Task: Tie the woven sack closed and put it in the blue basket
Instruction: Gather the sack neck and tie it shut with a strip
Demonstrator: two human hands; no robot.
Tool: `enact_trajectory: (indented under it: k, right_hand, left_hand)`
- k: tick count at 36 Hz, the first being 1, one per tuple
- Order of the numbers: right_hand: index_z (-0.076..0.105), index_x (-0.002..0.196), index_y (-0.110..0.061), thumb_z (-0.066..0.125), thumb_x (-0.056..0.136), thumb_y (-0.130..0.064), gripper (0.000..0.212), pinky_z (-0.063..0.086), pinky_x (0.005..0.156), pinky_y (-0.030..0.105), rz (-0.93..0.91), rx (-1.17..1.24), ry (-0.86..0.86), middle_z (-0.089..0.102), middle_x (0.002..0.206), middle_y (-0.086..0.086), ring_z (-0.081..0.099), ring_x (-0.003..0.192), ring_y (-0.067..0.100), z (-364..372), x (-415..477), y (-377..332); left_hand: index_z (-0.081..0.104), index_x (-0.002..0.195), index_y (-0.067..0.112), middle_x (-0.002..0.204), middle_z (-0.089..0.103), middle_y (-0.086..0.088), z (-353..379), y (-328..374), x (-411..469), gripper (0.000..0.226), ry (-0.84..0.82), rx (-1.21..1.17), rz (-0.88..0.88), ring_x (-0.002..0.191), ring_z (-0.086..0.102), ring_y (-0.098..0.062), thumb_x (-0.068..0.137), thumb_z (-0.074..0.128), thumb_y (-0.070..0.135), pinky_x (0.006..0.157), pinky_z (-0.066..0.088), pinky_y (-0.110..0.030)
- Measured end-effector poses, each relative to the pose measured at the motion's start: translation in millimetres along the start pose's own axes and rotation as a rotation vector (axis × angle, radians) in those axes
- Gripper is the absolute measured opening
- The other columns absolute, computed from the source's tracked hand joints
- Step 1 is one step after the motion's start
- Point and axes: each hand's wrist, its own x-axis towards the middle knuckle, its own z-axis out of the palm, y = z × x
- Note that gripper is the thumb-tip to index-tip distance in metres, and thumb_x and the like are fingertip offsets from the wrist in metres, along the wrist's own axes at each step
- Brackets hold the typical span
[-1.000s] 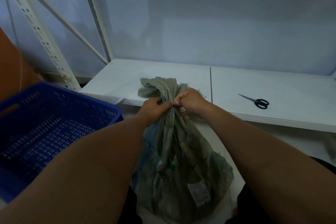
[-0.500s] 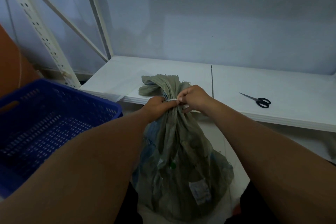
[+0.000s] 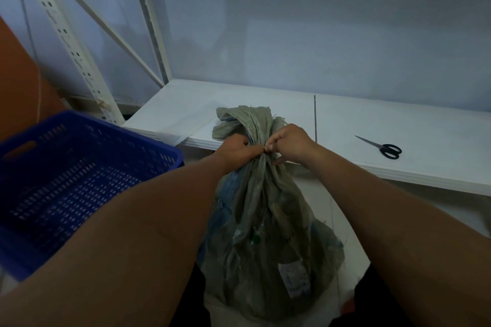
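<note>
A grey-green woven sack (image 3: 268, 233) stands upright on the floor between my legs, full and bulging, with a white label low on its front. Its mouth is bunched into a narrow neck, and the frayed top flares above. My left hand (image 3: 237, 150) and my right hand (image 3: 291, 142) meet at that neck, fingertips pinched together on a thin tie that is almost hidden between them. The blue basket (image 3: 87, 175), a perforated plastic crate, sits empty at my left, close beside my left forearm.
A low white shelf board (image 3: 372, 125) runs behind the sack. Black-handled scissors (image 3: 382, 147) lie on it at the right. A white perforated rack upright (image 3: 63, 40) and diagonal brace rise at the back left. A brown surface (image 3: 18, 82) edges the far left.
A short pale stretch of tie showed between my fingertips half a second ago; now the fingertips have closed together over it. The sack and basket have kept their places.
</note>
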Motion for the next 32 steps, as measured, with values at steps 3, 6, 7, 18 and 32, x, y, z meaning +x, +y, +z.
enact_trajectory:
  k: [3,6,7,18,32]
  right_hand:
    - [0.074,0.082,-0.01,0.066,0.087,0.002,0.015,0.064,0.074,0.042,-0.006,-0.037,-0.002,0.075,0.097,0.016,0.072,0.082,0.024,-0.5,-0.9,1.8]
    - [0.073,0.069,-0.015,0.068,0.087,0.004,0.027,0.062,0.077,0.049,-0.012,-0.045,0.002,0.075,0.096,0.017,0.072,0.093,0.031,-0.8,-1.9,1.4]
    - [0.073,0.067,-0.016,0.068,0.087,0.004,0.029,0.062,0.077,0.05,-0.011,-0.044,0.001,0.075,0.096,0.017,0.072,0.095,0.032,-1.2,-2.2,0.7]
    - [0.074,0.069,-0.009,0.065,0.091,0.004,0.026,0.063,0.075,0.046,0.013,0.039,-0.02,0.072,0.083,0.012,0.072,0.089,0.033,-6.8,-5.6,-7.4]
    - [0.07,0.08,-0.004,0.055,0.094,0.0,0.021,0.063,0.068,0.05,0.077,-0.008,-0.017,0.07,0.098,0.023,0.073,0.086,0.039,-13.3,-6.2,-0.4]
  left_hand:
    - [0.069,0.075,0.013,0.077,0.07,-0.008,0.6,4.7,-3.8,0.041,0.005,0.039,0.001,0.077,0.067,-0.025,0.071,0.067,0.054,0.065,0.052,-0.038]
    - [0.057,0.059,0.021,0.059,0.057,0.003,-0.1,6.3,-5.8,0.031,0.027,0.045,0.012,0.059,0.054,-0.013,0.083,0.07,0.034,0.052,0.037,-0.025]
    - [0.055,0.057,0.021,0.057,0.054,0.004,-0.6,5.1,-5.1,0.033,0.034,0.046,0.024,0.056,0.051,-0.012,0.084,0.07,0.033,0.051,0.034,-0.024]
    - [0.045,0.05,0.017,0.05,0.04,-0.002,-10.5,-7.4,-1.0,0.047,0.086,0.049,0.006,0.047,0.037,-0.011,0.089,0.068,0.03,0.047,0.027,-0.025]
    - [0.069,0.075,0.0,0.076,0.066,-0.021,-2.8,16.9,1.5,0.047,-0.018,-0.068,-0.069,0.068,0.059,-0.024,0.078,0.073,0.046,0.065,0.044,-0.033]
